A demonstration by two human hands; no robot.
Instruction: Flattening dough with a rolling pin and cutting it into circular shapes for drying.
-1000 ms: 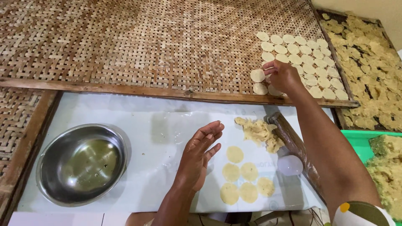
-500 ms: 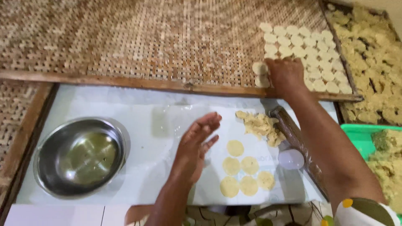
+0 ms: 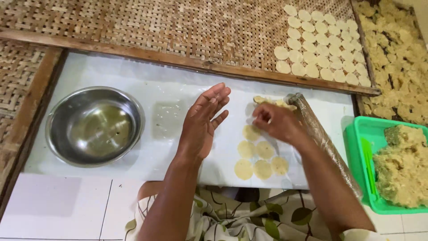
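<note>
- On the white plastic sheet (image 3: 133,165) at the middle of the view, the left hand (image 3: 203,122) lies flat and palm down, fingers straight and slightly spread toward 1 o'clock, holding nothing.
- At 3 o'clock of it, the right hand (image 3: 276,122) is curled over the sheet, fingertips bent down at the top dough disc (image 3: 251,132); whether it has pinched the disc I cannot tell.
- At 6 o'clock of the right hand, 4 more pale round discs (image 3: 263,160) lie flat on the sheet, close together, some touching at the edges.
- At 12 o'clock of the right hand, a ragged heap of dough scraps (image 3: 269,101) sits on the sheet, partly hidden by the knuckles.
- A plastic-wrapped rolling pin (image 3: 323,138) lies aslant under the right forearm, from 12 o'clock down toward 5 o'clock.
- At 9 o'clock of the left hand, well apart, a steel bowl (image 3: 94,126) stands upright.
- At 3 o'clock, a green plastic tub (image 3: 356,143) holds a lump of yellowish dough (image 3: 401,165).
- At 1 o'clock, on the woven bamboo tray (image 3: 156,27), rows of cut discs (image 3: 321,42) lie side by side.
- Beyond the tray's wooden edge, at 2 o'clock, more crumbly pieces (image 3: 397,58) cover a second tray.
</note>
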